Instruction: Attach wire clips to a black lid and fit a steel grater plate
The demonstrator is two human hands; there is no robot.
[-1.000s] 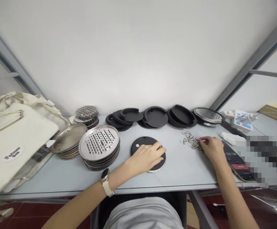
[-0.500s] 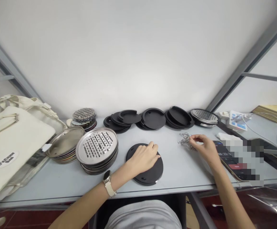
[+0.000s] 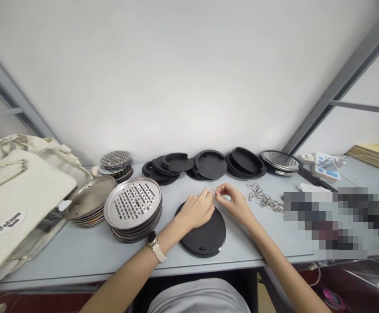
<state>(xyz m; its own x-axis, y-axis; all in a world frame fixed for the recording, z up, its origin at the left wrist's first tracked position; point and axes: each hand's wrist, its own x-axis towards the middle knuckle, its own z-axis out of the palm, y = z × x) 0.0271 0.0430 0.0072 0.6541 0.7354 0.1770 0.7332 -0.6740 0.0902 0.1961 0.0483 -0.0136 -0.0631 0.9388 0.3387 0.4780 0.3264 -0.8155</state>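
Observation:
A black round base (image 3: pixel 205 237) with a small slot near its front rim lies on the table before me. My left hand (image 3: pixel 197 208) rests over its far part, fingers curled at the far edge; the fingertips are partly hidden. Just right of it, my right hand (image 3: pixel 233 200) pinches a small bent wire clip (image 3: pixel 214 190), held close to the left fingertips above the base's far edge. Farther right, a loose spread of similar silvery wire clips (image 3: pixel 264 200) lies on the table.
Metal grater discs (image 3: pixel 133 202) are stacked at left, beside plain metal lids (image 3: pixel 89 198) and a cream bag (image 3: pixel 29 187). Several black bases (image 3: pixel 211 165) line the wall, with an assembled grater (image 3: pixel 280 161) at their right end. A blurred patch covers the right front.
My right hand has moved left from the pile of wire clips to my left hand, bringing one clip. The left hand stays on the black base, which has turned slightly.

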